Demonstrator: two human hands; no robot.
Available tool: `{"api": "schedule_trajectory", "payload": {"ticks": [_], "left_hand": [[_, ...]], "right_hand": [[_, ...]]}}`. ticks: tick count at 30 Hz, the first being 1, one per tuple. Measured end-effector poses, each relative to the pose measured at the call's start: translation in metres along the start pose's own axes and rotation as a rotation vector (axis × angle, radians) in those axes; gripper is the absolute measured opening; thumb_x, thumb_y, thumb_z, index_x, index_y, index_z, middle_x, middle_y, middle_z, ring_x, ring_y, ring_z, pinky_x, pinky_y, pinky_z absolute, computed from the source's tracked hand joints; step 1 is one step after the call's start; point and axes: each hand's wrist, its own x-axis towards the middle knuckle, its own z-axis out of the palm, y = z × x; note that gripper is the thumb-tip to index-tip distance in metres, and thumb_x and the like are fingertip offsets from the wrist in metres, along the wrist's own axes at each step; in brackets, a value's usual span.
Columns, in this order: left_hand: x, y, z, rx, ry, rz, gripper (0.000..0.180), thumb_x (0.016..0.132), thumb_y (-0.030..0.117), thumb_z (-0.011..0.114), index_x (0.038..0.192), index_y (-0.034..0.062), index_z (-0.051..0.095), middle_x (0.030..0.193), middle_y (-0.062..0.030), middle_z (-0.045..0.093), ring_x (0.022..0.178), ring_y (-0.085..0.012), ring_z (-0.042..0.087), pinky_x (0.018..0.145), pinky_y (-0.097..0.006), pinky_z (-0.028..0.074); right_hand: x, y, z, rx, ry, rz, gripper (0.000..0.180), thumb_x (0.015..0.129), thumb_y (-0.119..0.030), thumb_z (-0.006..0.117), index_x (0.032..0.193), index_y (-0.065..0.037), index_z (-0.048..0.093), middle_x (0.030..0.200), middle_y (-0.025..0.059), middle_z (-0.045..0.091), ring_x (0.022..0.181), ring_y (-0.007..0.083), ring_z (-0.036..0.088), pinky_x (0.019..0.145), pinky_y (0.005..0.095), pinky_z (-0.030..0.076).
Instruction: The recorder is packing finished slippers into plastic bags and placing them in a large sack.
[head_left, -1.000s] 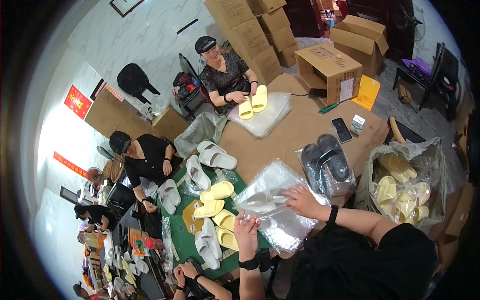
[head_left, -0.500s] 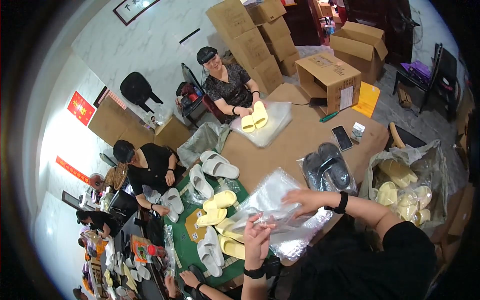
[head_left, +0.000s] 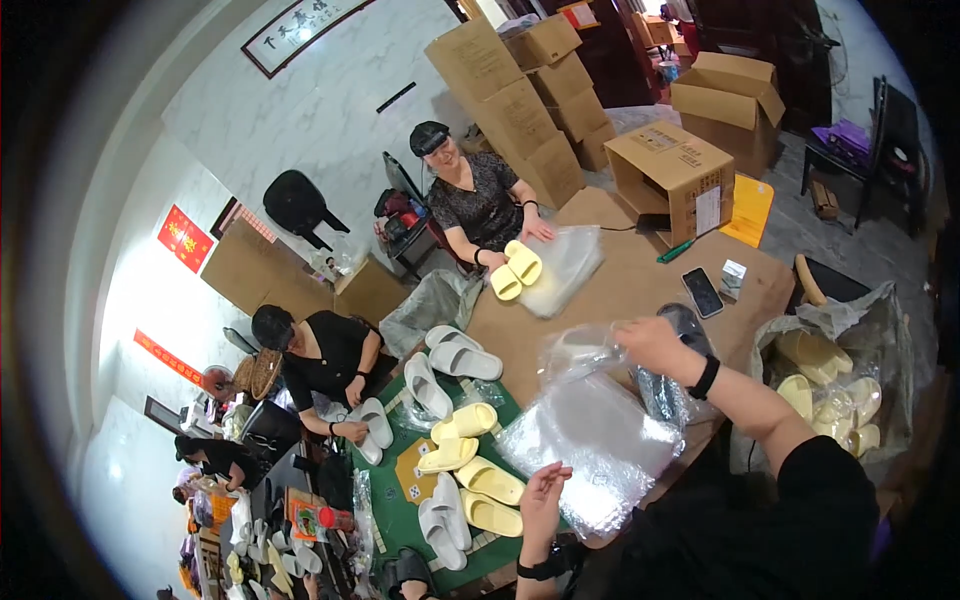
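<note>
My right hand [head_left: 660, 348] is closed on the edge of a clear plastic bag [head_left: 580, 355], lifted over the table. Below it lies a shiny stack of clear plastic bags [head_left: 600, 445]. My left hand [head_left: 545, 492] is at the near side of that stack, fingers loosely stretched and holding nothing. Left of the stack, on a green mat [head_left: 385, 490], are a pair of pale yellow slippers [head_left: 490, 497], another yellow pair [head_left: 460, 437] and a white pair [head_left: 443, 522]. Bagged dark grey slippers [head_left: 675, 395] sit partly hidden beside my right forearm.
Across the table a person holds yellow slippers [head_left: 518, 270] by more bags [head_left: 570, 260]; another at left handles white slippers [head_left: 375, 428]. A phone [head_left: 703, 292], an open carton [head_left: 670, 180] and a green-handled tool [head_left: 675, 252] lie at the far right. A sack [head_left: 880, 330] holds bagged yellow slippers.
My right hand has moved up and away, drawing a bag off the stack. My left hand has come down to the stack's near side. The view has shifted slightly.
</note>
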Motion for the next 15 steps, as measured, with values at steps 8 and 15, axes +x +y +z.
{"api": "schedule_trajectory", "payload": {"ticks": [8,15], "left_hand": [[-0.011,-0.009,-0.007,0.477,0.121,0.125,0.017,0.085,0.006,0.051,0.099,-0.002,0.058,0.092,-0.0081,0.063,0.084,-0.0122,0.057,0.075,-0.024,0.044],[-0.003,0.012,0.009,0.955,0.083,0.5,0.019,0.079,-0.001,0.052,0.097,0.0002,0.058,0.089,-0.0137,0.06,0.082,-0.0272,0.057,0.074,-0.033,0.044]], "right_hand": [[-0.077,0.083,0.041,-0.309,-0.305,0.069,0.011,0.067,-0.012,0.055,0.072,-0.014,0.064,0.071,0.0032,0.058,0.077,0.023,0.057,0.065,0.0391,0.044],[-0.13,0.074,0.056,-0.431,-0.512,0.272,0.011,0.069,-0.016,0.056,0.068,-0.01,0.065,0.08,0.0078,0.061,0.078,0.0245,0.059,0.074,0.0449,0.041]]}}
